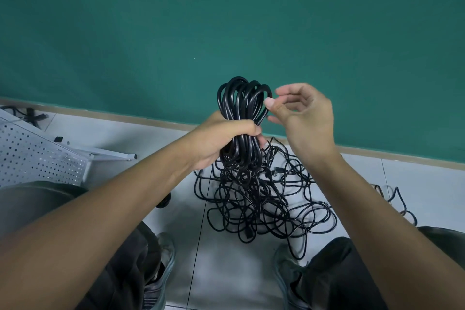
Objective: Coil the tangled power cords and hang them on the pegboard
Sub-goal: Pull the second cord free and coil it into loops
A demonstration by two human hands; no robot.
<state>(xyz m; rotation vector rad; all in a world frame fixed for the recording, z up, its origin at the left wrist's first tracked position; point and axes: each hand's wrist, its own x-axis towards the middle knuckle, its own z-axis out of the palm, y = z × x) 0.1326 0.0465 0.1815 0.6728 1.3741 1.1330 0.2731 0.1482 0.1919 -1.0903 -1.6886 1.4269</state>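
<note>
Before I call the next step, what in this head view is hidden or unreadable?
- Coil in the left hand: its middle is hidden by the fingers.
- Cord pile on the floor: the count of cords is untraceable in the tangle.
- Pegboard: cut off by the left edge, hooks not visible.
- Right hand: contact with the loop is unclear.

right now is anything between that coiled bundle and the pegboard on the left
Nothing visible blocks that path. The left hand grips the coiled cord, the pegboard lies to its left, but cord still trails into the tangle below.
</note>
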